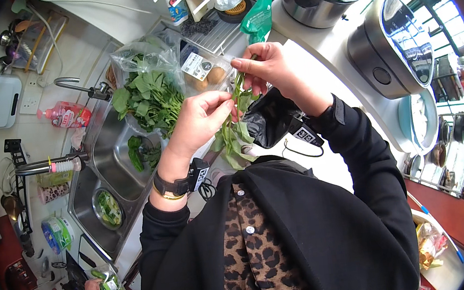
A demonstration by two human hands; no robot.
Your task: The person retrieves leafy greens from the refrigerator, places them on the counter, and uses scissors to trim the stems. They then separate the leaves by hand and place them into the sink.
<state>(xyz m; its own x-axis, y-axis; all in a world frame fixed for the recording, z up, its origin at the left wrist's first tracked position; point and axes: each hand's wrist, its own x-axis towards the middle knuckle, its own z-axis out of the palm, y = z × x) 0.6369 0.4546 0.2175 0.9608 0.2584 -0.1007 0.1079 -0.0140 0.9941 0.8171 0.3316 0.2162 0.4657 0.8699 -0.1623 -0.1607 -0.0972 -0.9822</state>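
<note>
Head view: leopard-print shirt front (256, 257) and black jacket (333, 231) nearest, low in frame. Above these, leafy green stalk (236, 122) held between both hands, long axis running up-down in frame. Right hand (264, 67) pinching upper stem end; left hand (201, 120) clenched around mid-stalk, the nearer one to the body. Leaves hanging below left hand, over counter edge beside steel sink (109, 164). Bag of greens (146, 94) just left.
</note>
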